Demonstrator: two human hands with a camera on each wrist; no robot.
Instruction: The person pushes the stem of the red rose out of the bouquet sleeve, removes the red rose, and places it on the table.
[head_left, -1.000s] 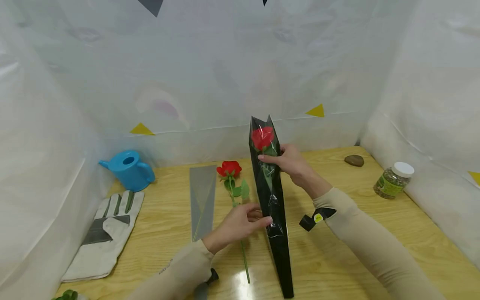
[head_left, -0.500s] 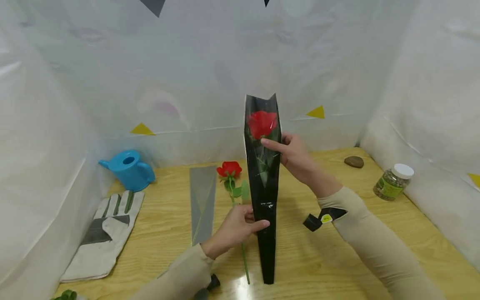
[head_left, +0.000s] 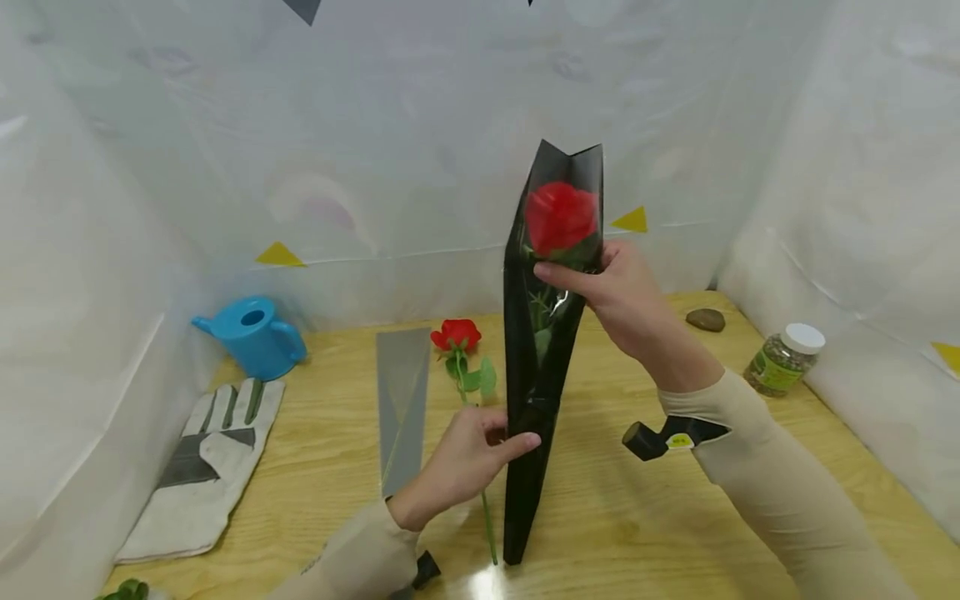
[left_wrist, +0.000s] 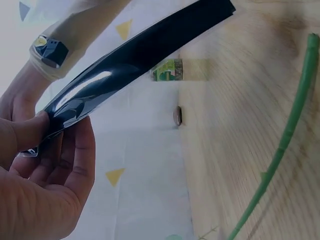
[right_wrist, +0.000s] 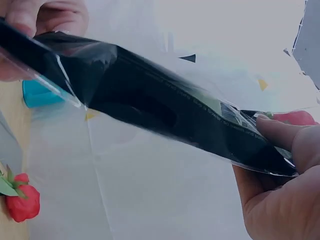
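Gripping the black sleeve, both hands have raised it, leaning right.

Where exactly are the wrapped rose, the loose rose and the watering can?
wrapped rose (head_left: pixel 561 217), head view, red bloom inside the sleeve
loose rose (head_left: pixel 456 334), head view, its bloom
watering can (head_left: pixel 255 333), head view, blue body

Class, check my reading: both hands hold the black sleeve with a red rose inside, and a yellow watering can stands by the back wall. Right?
Not quite: the watering can is blue, as the head view shows. Both the left hand and right hand do hold the black sleeve with the red rose inside.
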